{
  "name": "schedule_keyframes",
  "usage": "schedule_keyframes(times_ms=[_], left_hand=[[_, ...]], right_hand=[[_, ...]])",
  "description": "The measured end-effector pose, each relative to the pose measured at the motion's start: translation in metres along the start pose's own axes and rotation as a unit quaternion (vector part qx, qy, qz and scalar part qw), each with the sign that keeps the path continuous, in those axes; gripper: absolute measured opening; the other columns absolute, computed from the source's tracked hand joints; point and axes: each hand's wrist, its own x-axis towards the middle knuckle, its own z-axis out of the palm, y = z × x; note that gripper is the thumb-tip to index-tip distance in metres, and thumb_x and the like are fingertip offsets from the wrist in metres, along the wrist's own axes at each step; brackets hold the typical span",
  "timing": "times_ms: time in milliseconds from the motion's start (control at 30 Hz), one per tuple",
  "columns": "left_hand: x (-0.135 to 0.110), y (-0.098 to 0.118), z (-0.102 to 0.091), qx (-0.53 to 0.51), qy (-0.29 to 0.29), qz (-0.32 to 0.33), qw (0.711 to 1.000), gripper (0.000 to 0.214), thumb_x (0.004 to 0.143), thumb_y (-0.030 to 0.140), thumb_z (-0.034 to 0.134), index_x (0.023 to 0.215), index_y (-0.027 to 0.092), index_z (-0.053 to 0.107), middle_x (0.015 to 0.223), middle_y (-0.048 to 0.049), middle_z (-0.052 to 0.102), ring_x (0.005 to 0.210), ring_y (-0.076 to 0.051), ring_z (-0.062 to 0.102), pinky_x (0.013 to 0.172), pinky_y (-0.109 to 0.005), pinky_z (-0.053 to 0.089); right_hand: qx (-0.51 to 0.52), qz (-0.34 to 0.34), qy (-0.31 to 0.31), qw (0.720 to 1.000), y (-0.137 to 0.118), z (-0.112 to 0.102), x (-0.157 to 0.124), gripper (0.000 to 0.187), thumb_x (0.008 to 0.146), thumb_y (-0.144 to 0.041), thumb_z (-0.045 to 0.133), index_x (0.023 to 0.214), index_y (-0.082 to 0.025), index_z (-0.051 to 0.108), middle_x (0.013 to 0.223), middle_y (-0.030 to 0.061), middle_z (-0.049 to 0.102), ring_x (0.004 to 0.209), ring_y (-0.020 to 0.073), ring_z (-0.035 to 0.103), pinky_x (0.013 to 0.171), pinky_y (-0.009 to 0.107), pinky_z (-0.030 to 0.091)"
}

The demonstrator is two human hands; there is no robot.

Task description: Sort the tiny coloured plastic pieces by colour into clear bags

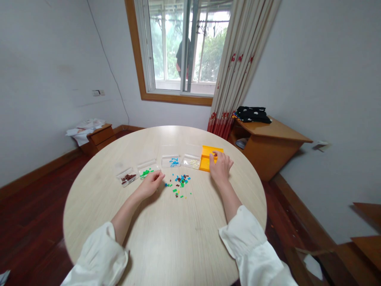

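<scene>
My left hand (151, 184) is closed in a pinch just left of a loose pile of small coloured building bricks (181, 179); whatever is between its fingertips is too small to make out. Over a yellow open case (205, 163) hovers my right hand (220, 166), thumb and fingers bent but apart, covering part of the case. Clear lidded boxes stand in an arc: one with dark brown bricks (128, 178), one with green bricks (145, 172), one with blue bricks (174, 161) and one with cream bricks (195, 163). The pile mixes blue, green, brown and a few yellow pieces.
Everything rests on a round pale wooden table (166, 238). Behind it are a window (166, 47) and a long curtain (238, 63). A wooden desk (274, 139) with dark folded cloth (253, 114) stands at the right, a small cabinet (102, 135) with papers at the left.
</scene>
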Motion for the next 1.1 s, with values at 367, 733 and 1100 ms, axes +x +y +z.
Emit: schedule_keyframes(times_ms=[367,733,1100], left_hand=[[0.003,-0.003,0.0,-0.001,0.0,-0.016,1.0,0.054,0.077,0.069,0.03,0.049,0.022,0.026,0.044,0.0042,0.028,0.046,-0.01,0.027,0.05,-0.027,0.025],[0.002,0.0,0.001,-0.085,0.026,0.03,0.996,0.034,0.078,0.049,0.048,0.062,0.019,0.044,0.057,0.0032,0.043,0.056,-0.011,0.041,0.057,-0.025,0.036],[0.003,0.0,0.002,-0.148,0.007,0.012,0.989,0.029,0.067,0.043,0.062,0.074,0.014,0.064,0.072,-0.0055,0.067,0.068,-0.017,0.059,0.068,-0.028,0.046]], right_hand=[[0.062,0.005,-0.006,0.998,-0.006,0.005,-0.003,0.028,0.088,-0.025,0.037,0.104,-0.016,0.057,0.102,0.0106,0.061,0.097,0.0237,0.047,0.087,0.037,0.027],[0.196,-0.2,-0.191,0.941,-0.071,0.018,-0.061,0.02,0.09,-0.022,0.043,0.094,-0.018,0.062,0.096,0.0075,0.065,0.097,0.0205,0.053,0.088,0.034,0.032],[0.241,-0.253,-0.24,0.906,-0.079,0.021,-0.073,0.015,0.086,-0.029,0.06,0.096,-0.021,0.067,0.088,0.0038,0.066,0.091,0.0172,0.055,0.083,0.031,0.033]])
